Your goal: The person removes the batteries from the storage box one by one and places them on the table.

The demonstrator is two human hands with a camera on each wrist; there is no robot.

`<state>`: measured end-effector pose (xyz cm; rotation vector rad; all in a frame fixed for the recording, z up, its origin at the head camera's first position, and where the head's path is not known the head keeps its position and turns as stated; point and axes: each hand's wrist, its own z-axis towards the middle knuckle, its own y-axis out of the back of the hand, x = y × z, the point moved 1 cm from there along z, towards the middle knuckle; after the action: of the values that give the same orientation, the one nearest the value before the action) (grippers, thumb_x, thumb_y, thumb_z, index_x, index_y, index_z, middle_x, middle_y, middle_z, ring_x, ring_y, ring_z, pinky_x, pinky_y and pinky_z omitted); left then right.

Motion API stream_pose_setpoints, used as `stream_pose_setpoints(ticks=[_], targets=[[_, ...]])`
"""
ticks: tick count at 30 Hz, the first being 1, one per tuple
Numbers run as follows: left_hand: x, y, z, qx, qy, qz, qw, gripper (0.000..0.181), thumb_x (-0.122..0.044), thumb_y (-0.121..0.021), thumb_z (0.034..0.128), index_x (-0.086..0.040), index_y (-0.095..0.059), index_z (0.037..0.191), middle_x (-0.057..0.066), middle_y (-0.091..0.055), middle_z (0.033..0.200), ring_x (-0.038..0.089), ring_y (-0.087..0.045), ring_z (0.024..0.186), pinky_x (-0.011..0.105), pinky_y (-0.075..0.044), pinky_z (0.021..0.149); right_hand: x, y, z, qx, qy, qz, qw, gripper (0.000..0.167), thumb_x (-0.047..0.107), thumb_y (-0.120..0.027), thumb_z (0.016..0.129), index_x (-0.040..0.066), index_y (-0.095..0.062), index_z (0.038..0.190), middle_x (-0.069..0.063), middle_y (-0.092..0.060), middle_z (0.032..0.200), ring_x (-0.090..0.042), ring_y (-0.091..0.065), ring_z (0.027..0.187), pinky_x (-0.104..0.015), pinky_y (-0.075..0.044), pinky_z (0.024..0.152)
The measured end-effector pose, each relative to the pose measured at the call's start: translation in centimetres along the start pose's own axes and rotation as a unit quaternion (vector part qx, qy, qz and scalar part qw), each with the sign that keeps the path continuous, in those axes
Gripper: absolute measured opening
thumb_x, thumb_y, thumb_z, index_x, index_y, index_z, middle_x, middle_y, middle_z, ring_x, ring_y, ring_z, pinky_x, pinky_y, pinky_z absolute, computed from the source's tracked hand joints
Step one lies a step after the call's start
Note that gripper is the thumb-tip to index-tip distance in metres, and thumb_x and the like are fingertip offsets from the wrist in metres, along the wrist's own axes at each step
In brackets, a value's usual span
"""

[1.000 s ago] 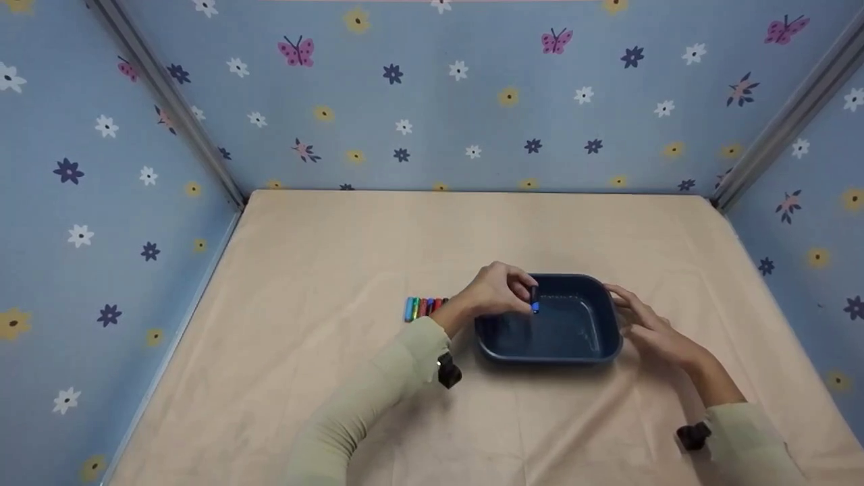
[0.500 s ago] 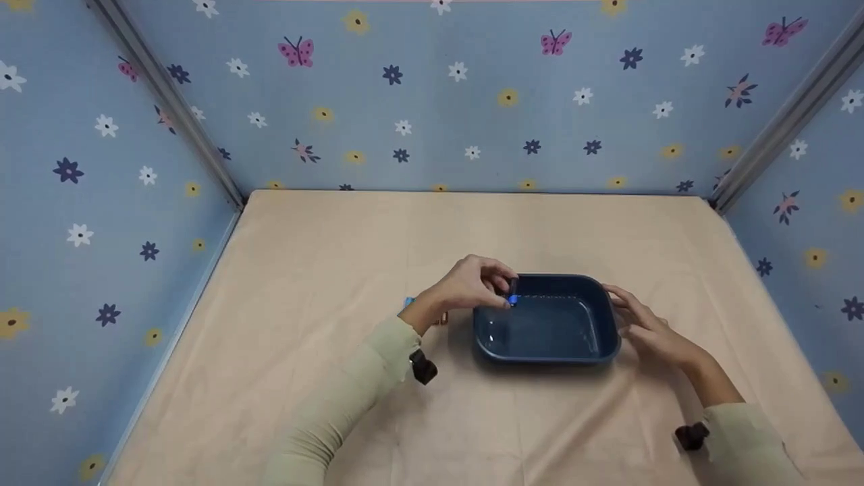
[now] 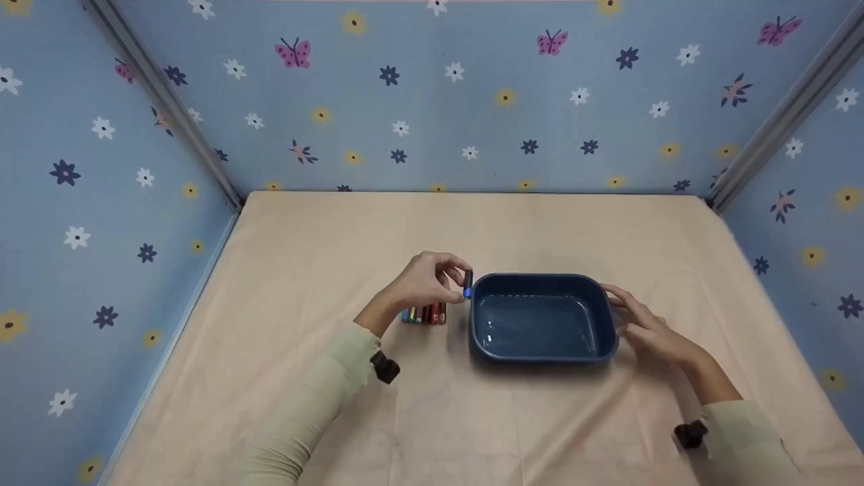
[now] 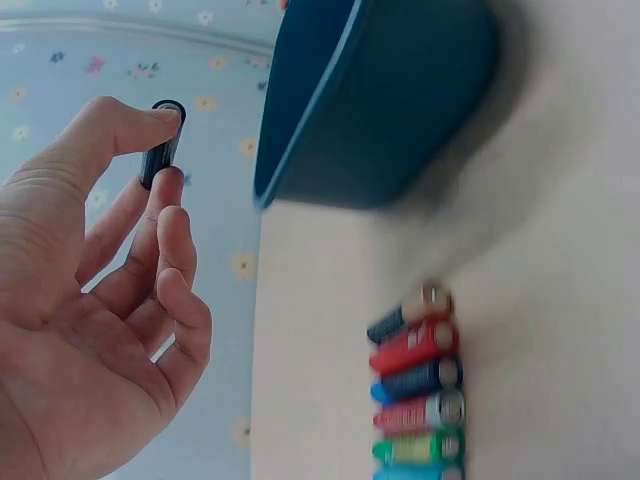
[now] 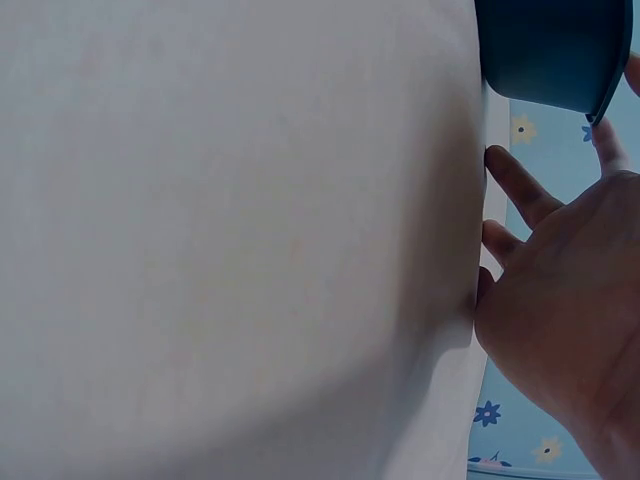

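My left hand [image 3: 424, 280] pinches a dark battery [image 3: 468, 284] with a blue end between thumb and fingertip. It holds the battery upright just left of the dark blue rectangular bin [image 3: 477, 344]; in the left wrist view, the same battery [image 4: 161, 150] shows apart from the bin. Below that hand lies a tight row of several coloured batteries [image 3: 432, 314]. The left wrist view shows red, dark blue, green and light blue ones, and one black and copper. My right hand [image 3: 655, 334] rests its extended fingers against the bin's right side.
A beige cloth [image 3: 324, 243] covers the table, with creases near the front. Blue flowered panels [image 3: 459, 101] enclose it at the back and both sides. A grey post [image 3: 169, 101] stands at the back left corner, another [image 3: 783, 108] at the back right.
My left hand has moved left, carrying the battery from above the bin to beyond its left rim. More of the battery row has come into sight. The right hand stays at the bin.
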<state>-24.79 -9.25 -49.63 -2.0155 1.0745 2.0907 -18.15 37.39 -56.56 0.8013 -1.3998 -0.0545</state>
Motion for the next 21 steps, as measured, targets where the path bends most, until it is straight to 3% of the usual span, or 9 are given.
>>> stream_pose_setpoints(ticks=[2, 5, 8, 14, 21], targets=[[0.5, 0.9, -0.5, -0.009, 0.005, 0.012, 0.9999, 0.054, -0.004, -0.087, 0.0857, -0.006, -0.076, 0.138, 0.014, -0.081, 0.113, 0.010, -0.063, 0.080, 0.022, -0.053, 0.072, 0.0, 0.0, 0.0, -0.001, -0.004, -0.004, 1.0000, 0.082, -0.004, -0.053, 0.104, 0.019, -0.029, 0.179, -0.027, -0.046, 0.175, 0.022, -0.041, 0.146, -0.021, -0.033, 0.120], [1.4, 2.2, -1.4, -0.025, 0.013, 0.031, 0.9991, 0.054, -0.004, -0.087, 0.0857, -0.006, -0.076, 0.139, 0.013, -0.080, 0.114, 0.011, -0.063, 0.081, 0.023, -0.053, 0.073, 0.0, -0.1, 0.1, -0.003, -0.004, -0.003, 1.0000, 0.082, -0.004, -0.054, 0.104, 0.018, -0.029, 0.179, -0.028, -0.046, 0.174, 0.023, -0.041, 0.145, -0.054, -0.027, 0.129], [2.2, 3.4, -2.3, -0.038, 0.021, 0.050, 0.9978, 0.054, -0.004, -0.087, 0.0860, -0.005, -0.076, 0.139, 0.014, -0.080, 0.114, 0.012, -0.063, 0.082, 0.024, -0.053, 0.074, 0.0, -0.1, 0.1, 0.000, -0.003, 0.004, 1.0000, 0.082, -0.005, -0.052, 0.104, 0.018, -0.029, 0.179, -0.031, -0.045, 0.173, 0.025, -0.039, 0.144, -0.080, -0.016, 0.123], [3.0, 5.1, -3.6, -0.043, 0.037, 0.079, 0.9953, 0.053, -0.002, -0.087, 0.0850, -0.003, -0.077, 0.137, 0.016, -0.080, 0.113, 0.013, -0.062, 0.083, 0.025, -0.052, 0.074, -0.1, -0.1, 0.2, 0.010, -0.005, 0.021, 0.9997, 0.082, -0.006, -0.048, 0.104, 0.017, -0.026, 0.179, -0.032, -0.039, 0.176, 0.025, -0.038, 0.146, -0.084, -0.008, 0.122], [3.8, 6.1, -4.5, -0.022, 0.045, 0.119, 0.9916, 0.051, -0.001, -0.086, 0.0828, -0.002, -0.078, 0.133, 0.021, -0.081, 0.113, 0.013, -0.061, 0.081, 0.026, -0.050, 0.073, 0.0, 0.1, 0.2, 0.005, -0.011, 0.009, 0.9999, 0.083, -0.005, -0.051, 0.104, 0.019, -0.027, 0.179, -0.029, -0.042, 0.176, 0.024, -0.039, 0.145, -0.082, -0.014, 0.124]])
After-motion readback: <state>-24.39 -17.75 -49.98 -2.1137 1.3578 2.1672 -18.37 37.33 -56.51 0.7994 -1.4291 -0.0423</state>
